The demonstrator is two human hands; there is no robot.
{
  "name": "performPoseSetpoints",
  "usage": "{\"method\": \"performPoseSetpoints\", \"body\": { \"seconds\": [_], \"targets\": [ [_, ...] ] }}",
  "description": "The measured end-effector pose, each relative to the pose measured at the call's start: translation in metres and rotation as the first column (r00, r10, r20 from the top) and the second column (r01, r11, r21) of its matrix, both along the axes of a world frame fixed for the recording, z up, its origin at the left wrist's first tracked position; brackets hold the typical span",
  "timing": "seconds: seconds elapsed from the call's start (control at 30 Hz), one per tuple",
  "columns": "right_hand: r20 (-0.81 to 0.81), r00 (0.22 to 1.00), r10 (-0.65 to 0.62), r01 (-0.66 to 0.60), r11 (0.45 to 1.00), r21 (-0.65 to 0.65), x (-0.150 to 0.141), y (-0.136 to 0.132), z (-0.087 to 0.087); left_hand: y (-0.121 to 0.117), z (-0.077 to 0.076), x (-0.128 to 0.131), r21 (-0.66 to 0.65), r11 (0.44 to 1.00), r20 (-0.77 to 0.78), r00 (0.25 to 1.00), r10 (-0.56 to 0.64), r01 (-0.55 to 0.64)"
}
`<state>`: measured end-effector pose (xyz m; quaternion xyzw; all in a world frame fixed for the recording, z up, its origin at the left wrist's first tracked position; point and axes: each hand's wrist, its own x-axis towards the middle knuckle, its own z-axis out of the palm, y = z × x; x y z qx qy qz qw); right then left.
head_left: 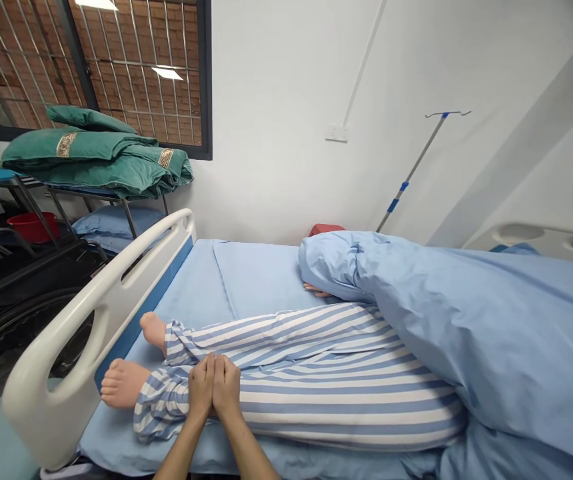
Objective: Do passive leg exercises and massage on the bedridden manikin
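Observation:
A figure lies on the bed in blue-and-white striped trousers (346, 407); its smooth bare feet (122, 385) look like a manikin's. My left hand (201, 390) and my right hand (226, 390) lie side by side, thumb sides touching, on the nearer lower leg above the ankle. The fingers of both are bent over the leg, knuckles upward, closed on the trousered leg; the fingertips are hidden. A light blue quilt (466, 333) covers the figure from the thighs up. Part of the figure's hand (318, 291) shows under the quilt's edge.
The white footboard (81, 313) rises at the left, and a wheelchair (31, 280) stands beyond it. Folded green quilts (101, 157) lie stacked under the barred window. An IV pole (419, 163) stands behind the bed, near a red object (326, 229). Light blue sheet (261, 273) shows beyond the legs.

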<state>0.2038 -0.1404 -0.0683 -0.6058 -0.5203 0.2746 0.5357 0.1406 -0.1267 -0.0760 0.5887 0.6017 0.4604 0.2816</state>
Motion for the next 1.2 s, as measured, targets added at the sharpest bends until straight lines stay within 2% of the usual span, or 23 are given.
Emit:
{"method": "performPoseSetpoints", "body": {
  "seconds": [0.17, 0.3, 0.4, 0.5, 0.63, 0.73, 0.8, 0.87, 1.07, 1.2],
  "targets": [
    [0.147, 0.988, 0.034, -0.035, 0.999, 0.000, 0.003, -0.001, 0.008, -0.002, 0.003, -0.002, 0.009, 1.000, 0.035, 0.999, 0.013, -0.014],
    [0.290, 0.956, 0.052, -0.067, 0.997, 0.041, 0.009, -0.003, 0.012, -0.002, -0.004, -0.004, 0.020, 1.000, 0.078, 0.997, -0.008, 0.006],
    [0.262, 0.963, 0.060, -0.073, 0.996, 0.042, 0.010, -0.004, 0.004, -0.001, -0.011, -0.005, -0.001, 1.000, 0.061, 0.998, 0.030, -0.030],
    [0.235, 0.971, 0.034, -0.043, 0.999, 0.034, 0.008, -0.004, -0.005, 0.001, -0.011, -0.005, -0.021, 1.000, 0.058, 0.998, 0.023, -0.022],
    [0.171, 0.985, 0.024, -0.027, 1.000, 0.016, 0.009, -0.003, -0.009, 0.002, 0.003, 0.003, -0.048, 0.998, 0.146, 0.989, -0.026, 0.033],
    [0.074, 0.997, 0.022, -0.023, 1.000, 0.006, 0.013, -0.002, -0.008, 0.002, 0.014, 0.012, -0.061, 0.998, 0.246, 0.969, 0.003, 0.012],
    [0.016, 1.000, 0.009, -0.009, 1.000, 0.007, 0.015, -0.001, -0.009, 0.000, 0.016, 0.017, -0.068, 0.997, 0.287, 0.957, 0.042, -0.024],
    [-0.021, 1.000, -0.001, 0.001, 1.000, 0.014, 0.016, 0.000, -0.009, -0.002, 0.013, 0.019, -0.067, 0.997, 0.263, 0.963, 0.056, -0.040],
    [-0.058, 0.998, -0.018, 0.020, 0.999, 0.044, 0.014, 0.004, -0.010, -0.003, -0.001, 0.015, -0.007, 1.000, 0.004, 1.000, -0.008, 0.008],
    [0.098, 0.995, -0.009, 0.009, 1.000, -0.002, 0.020, 0.003, 0.003, -0.002, -0.003, 0.014, -0.017, 1.000, -0.040, 0.999, -0.010, 0.009]
  ]
}}
